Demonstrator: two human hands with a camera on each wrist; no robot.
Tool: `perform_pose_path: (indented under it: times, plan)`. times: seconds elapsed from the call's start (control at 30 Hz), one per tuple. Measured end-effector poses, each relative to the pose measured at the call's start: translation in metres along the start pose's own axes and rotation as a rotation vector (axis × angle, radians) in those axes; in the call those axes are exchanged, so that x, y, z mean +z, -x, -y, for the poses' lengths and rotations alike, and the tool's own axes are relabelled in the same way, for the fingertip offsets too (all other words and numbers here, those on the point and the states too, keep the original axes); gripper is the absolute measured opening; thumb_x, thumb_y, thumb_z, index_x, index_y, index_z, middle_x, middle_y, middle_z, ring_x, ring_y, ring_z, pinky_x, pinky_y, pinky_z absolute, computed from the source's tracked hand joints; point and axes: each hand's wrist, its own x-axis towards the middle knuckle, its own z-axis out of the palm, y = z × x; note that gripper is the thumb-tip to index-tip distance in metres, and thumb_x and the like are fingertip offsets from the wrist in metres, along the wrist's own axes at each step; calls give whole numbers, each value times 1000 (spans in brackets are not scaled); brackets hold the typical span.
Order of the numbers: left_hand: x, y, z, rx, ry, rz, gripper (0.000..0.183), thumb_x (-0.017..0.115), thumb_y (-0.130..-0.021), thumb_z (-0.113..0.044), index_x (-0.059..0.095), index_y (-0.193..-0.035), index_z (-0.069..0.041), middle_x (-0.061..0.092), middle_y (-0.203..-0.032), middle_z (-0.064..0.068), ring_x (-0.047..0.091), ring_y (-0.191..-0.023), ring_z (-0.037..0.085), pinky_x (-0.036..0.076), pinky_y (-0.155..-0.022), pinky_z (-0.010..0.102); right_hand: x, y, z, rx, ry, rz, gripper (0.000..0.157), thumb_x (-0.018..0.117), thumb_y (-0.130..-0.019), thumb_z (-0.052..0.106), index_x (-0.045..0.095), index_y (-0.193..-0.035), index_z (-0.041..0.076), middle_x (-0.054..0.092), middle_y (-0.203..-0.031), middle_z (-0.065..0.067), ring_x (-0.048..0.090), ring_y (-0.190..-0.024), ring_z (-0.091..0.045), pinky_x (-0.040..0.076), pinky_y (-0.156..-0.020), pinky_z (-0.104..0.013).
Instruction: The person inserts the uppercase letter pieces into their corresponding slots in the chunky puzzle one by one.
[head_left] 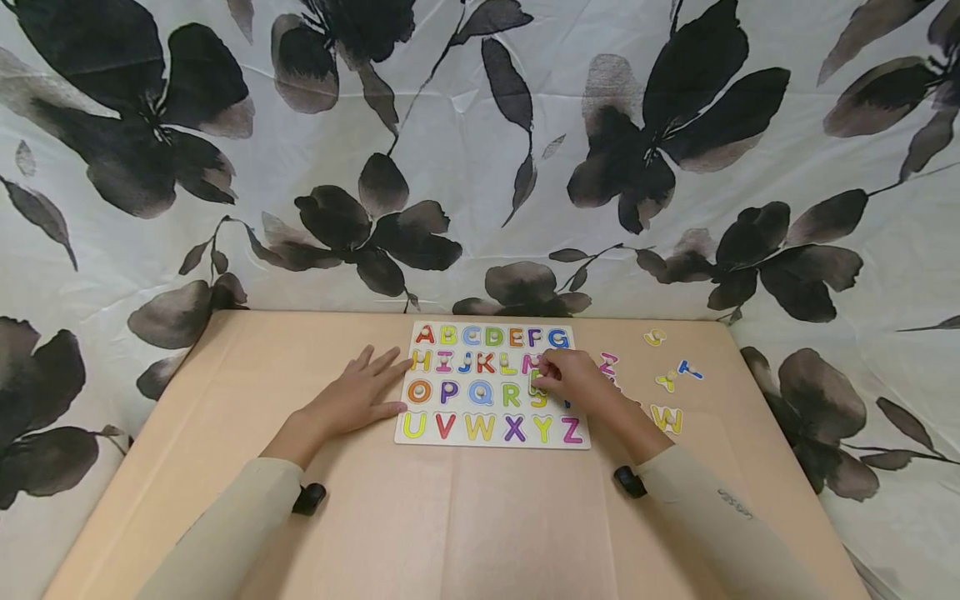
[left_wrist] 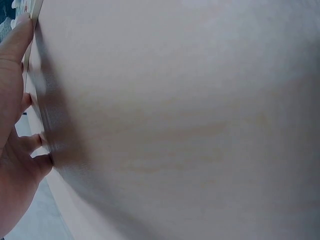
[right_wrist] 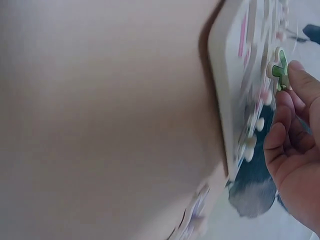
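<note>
A white alphabet puzzle board (head_left: 457, 429) lies on the table with rows of coloured letters. My right hand (head_left: 577, 379) is over the board's right part and pinches a green letter piece (right_wrist: 278, 71) between thumb and fingers. In the right wrist view that piece is tilted above the board, its small knob at the fingertips; which letter it is, I cannot tell. My left hand (head_left: 362, 392) rests at the board's left edge, fingers spread and thumb touching the lower-left side. The left wrist view shows the thumb (left_wrist: 19, 37) against the board's edge.
Right of the board lie loose letter pieces: a yellow W (head_left: 667, 419), a blue T (head_left: 690, 370), a small yellow-green piece (head_left: 666, 382), a yellow piece (head_left: 655, 337) and a pink piece (head_left: 607, 364). Behind the table (head_left: 450, 517) hangs a floral cloth (head_left: 480, 167).
</note>
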Motion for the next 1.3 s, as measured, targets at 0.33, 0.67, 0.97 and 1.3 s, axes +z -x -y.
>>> perform_pose_path:
  times: [0.33,0.67,0.97,1.3]
  plan:
    - [0,0,0,4,-9,-12,80,65,-96,-57,36,-162,-23,25,-171,14,13,-154,56,21,-121,73,17,-10,23,-54,51,44,27,80,-91,32,60,-86,15,53,-75,2,52,-73,-12,43,-63,-23]
    - [-2,2,-2,10,2,-22,78,67,-96,-54,38,-162,-22,27,-170,15,14,-154,57,22,-120,74,27,-14,37,-78,152,72,27,80,-92,33,60,-84,16,53,-73,3,52,-71,-11,42,-61,-22]
    - [-2,1,0,-9,1,3,80,66,-96,-57,35,-163,-24,23,-172,12,11,-156,54,19,-122,71,32,-12,38,-83,205,73,22,77,-94,34,64,-87,18,55,-78,5,52,-78,-11,45,-68,-25]
    - [-1,-1,0,-4,-2,1,81,66,-95,-58,35,-163,-24,24,-172,12,13,-155,55,20,-121,72,16,-2,22,-93,129,64,21,77,-94,34,72,-103,15,60,-87,4,54,-83,-13,48,-74,-28]
